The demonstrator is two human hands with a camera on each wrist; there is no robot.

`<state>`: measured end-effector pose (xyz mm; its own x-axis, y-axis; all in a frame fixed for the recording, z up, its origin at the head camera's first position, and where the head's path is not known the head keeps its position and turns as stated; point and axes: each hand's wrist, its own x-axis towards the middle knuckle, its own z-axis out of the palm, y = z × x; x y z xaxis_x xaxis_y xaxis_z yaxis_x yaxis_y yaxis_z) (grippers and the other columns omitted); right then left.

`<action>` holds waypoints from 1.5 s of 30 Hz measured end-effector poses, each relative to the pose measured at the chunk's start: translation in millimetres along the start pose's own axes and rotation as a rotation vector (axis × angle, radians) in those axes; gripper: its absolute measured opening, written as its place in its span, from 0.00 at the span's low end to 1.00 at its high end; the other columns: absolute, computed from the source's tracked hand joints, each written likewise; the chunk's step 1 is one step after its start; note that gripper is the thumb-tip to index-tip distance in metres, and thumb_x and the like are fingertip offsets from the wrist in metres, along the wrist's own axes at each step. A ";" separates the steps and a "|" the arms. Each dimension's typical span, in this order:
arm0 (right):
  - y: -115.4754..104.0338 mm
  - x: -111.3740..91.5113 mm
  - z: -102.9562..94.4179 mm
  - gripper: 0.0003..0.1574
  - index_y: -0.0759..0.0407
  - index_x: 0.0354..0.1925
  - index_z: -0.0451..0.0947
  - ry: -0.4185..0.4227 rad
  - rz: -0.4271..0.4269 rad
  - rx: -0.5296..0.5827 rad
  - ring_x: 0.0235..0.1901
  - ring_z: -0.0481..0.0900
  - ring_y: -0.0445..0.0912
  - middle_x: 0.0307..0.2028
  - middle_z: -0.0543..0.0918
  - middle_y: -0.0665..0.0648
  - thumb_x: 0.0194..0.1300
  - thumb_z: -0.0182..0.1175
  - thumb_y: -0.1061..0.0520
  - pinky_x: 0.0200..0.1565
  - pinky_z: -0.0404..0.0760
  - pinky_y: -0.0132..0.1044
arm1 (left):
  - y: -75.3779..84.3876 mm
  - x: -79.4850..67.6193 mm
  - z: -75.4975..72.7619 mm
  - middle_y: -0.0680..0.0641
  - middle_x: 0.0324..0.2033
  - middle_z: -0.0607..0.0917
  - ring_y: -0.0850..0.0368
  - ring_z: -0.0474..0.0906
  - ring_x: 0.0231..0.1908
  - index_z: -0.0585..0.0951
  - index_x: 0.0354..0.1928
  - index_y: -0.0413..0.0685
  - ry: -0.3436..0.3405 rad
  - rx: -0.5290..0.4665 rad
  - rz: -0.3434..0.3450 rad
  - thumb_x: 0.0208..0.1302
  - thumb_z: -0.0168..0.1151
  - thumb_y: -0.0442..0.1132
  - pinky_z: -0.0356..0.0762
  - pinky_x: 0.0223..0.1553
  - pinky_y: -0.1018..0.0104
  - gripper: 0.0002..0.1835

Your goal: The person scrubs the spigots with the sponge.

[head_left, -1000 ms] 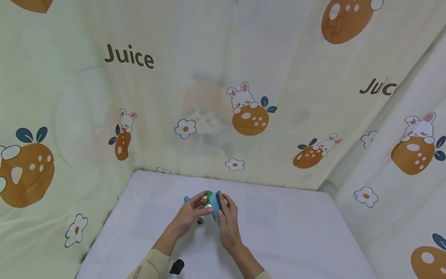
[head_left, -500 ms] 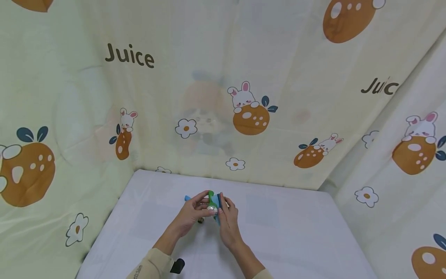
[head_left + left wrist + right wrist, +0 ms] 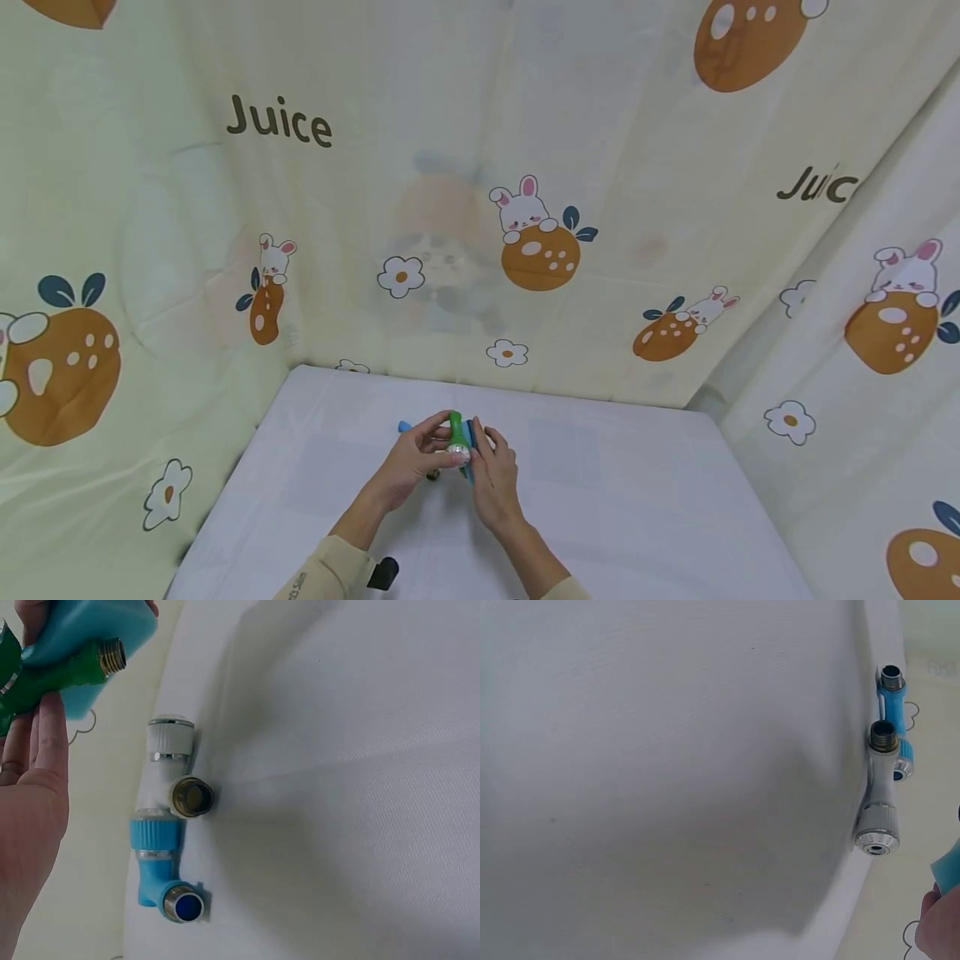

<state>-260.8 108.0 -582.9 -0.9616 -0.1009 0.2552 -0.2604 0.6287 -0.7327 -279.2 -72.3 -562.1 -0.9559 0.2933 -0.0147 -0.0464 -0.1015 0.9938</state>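
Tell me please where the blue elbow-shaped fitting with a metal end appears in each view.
Head: blue fitting, below left of centre, partly behind the left hand.
Left wrist: blue fitting, lower left.
Right wrist: blue fitting, upper right.
Shared landmark: the white tubular fitting with a brass-coloured threaded end, beside it.

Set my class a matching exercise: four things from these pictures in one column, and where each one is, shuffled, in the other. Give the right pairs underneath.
Things
1. green fitting
2. blue fitting
3. light-blue block
4. white fitting

Places
A. held in the right hand
B. on the table, beside a white thing
C. held in the left hand
D. on the table, beside a blue thing

Right pairs: 1-C, 2-B, 3-A, 4-D
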 end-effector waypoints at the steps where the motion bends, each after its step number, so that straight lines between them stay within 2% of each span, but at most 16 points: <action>1: 0.7 -0.2 0.3 0.33 0.44 0.82 0.56 0.002 0.008 -0.009 0.57 0.67 0.53 0.76 0.63 0.64 0.84 0.38 0.48 0.52 0.69 0.49 | 0.1 0.0 0.2 0.42 0.59 0.81 0.51 0.81 0.57 0.66 0.79 0.53 0.000 0.002 -0.001 0.60 0.78 0.40 0.80 0.56 0.64 0.46; 7: 5.4 -1.8 2.5 0.33 0.46 0.81 0.57 0.004 0.035 -0.068 0.55 0.67 0.54 0.75 0.64 0.65 0.84 0.39 0.50 0.55 0.67 0.55 | 1.8 0.2 2.8 0.41 0.59 0.80 0.49 0.79 0.58 0.67 0.78 0.54 -0.002 0.017 0.018 0.59 0.79 0.40 0.82 0.52 0.66 0.47; 14: 9.6 -4.0 2.7 0.32 0.45 0.81 0.59 0.004 0.058 -0.150 0.57 0.68 0.58 0.75 0.64 0.66 0.84 0.38 0.50 0.58 0.68 0.60 | 4.2 1.3 6.3 0.44 0.59 0.82 0.49 0.78 0.61 0.67 0.78 0.59 -0.012 0.049 0.042 0.56 0.81 0.40 0.83 0.53 0.62 0.48; 18: 13.0 -4.9 2.6 0.31 0.44 0.81 0.60 0.025 0.073 -0.160 0.57 0.68 0.58 0.75 0.65 0.66 0.84 0.39 0.48 0.57 0.68 0.57 | 6.3 0.7 6.8 0.44 0.60 0.80 0.49 0.78 0.61 0.66 0.78 0.59 -0.017 0.065 0.042 0.57 0.81 0.41 0.83 0.55 0.61 0.48; 22: 15.1 -4.9 2.5 0.32 0.45 0.81 0.59 0.050 0.055 -0.121 0.55 0.67 0.56 0.75 0.63 0.67 0.84 0.41 0.47 0.54 0.69 0.53 | 8.8 -1.0 4.8 0.45 0.61 0.79 0.50 0.77 0.62 0.66 0.78 0.60 0.000 0.083 0.033 0.58 0.80 0.43 0.82 0.56 0.60 0.48; 25: 14.3 -3.7 1.5 0.33 0.45 0.82 0.57 0.081 0.018 -0.077 0.57 0.66 0.56 0.77 0.61 0.66 0.84 0.41 0.47 0.53 0.69 0.52 | 10.0 -1.7 2.3 0.46 0.60 0.80 0.49 0.77 0.62 0.67 0.78 0.61 0.020 0.095 0.029 0.58 0.80 0.44 0.82 0.56 0.60 0.47; 28: 11.4 -3.2 -0.6 0.33 0.44 0.82 0.56 0.124 -0.036 0.010 0.62 0.64 0.55 0.79 0.58 0.61 0.84 0.42 0.49 0.58 0.68 0.54 | 9.8 -1.6 0.6 0.46 0.61 0.80 0.49 0.77 0.62 0.66 0.78 0.61 0.033 0.116 0.029 0.58 0.80 0.45 0.83 0.55 0.59 0.47; 33: 2.6 -5.1 -3.9 0.34 0.45 0.81 0.59 0.181 -0.194 0.172 0.70 0.59 0.54 0.80 0.57 0.55 0.82 0.43 0.57 0.64 0.67 0.56 | 7.6 -0.5 -1.2 0.46 0.61 0.80 0.48 0.77 0.60 0.67 0.78 0.60 0.037 0.140 0.019 0.56 0.81 0.46 0.83 0.54 0.58 0.48; 38: -7.4 -4.9 -5.7 0.34 0.49 0.78 0.66 0.193 -0.342 0.192 0.68 0.62 0.53 0.78 0.62 0.56 0.77 0.45 0.62 0.59 0.71 0.50 | 8.2 -0.1 -3.5 0.43 0.62 0.79 0.47 0.77 0.59 0.67 0.78 0.57 0.012 0.133 0.026 0.56 0.81 0.44 0.82 0.55 0.60 0.48; 41: -11.8 -3.4 -7.2 0.34 0.48 0.76 0.68 0.177 -0.354 0.166 0.66 0.62 0.53 0.77 0.63 0.56 0.76 0.45 0.62 0.57 0.71 0.50 | 10.7 -1.0 -4.5 0.42 0.61 0.79 0.46 0.77 0.57 0.68 0.77 0.58 -0.018 0.123 0.025 0.57 0.80 0.42 0.82 0.52 0.62 0.47; 45: -15.8 -1.1 -11.0 0.33 0.44 0.76 0.69 0.128 -0.305 0.153 0.66 0.59 0.53 0.78 0.61 0.56 0.77 0.45 0.59 0.58 0.69 0.55 | 12.5 -2.3 -4.9 0.42 0.58 0.79 0.47 0.78 0.52 0.70 0.76 0.60 -0.049 0.125 0.021 0.57 0.80 0.41 0.82 0.47 0.64 0.45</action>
<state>-254.7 106.6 -564.7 -0.8216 -0.1623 0.5464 -0.5527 0.4611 -0.6941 -279.0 -78.9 -550.2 -0.9408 0.3388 0.0087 0.0128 0.0101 0.9999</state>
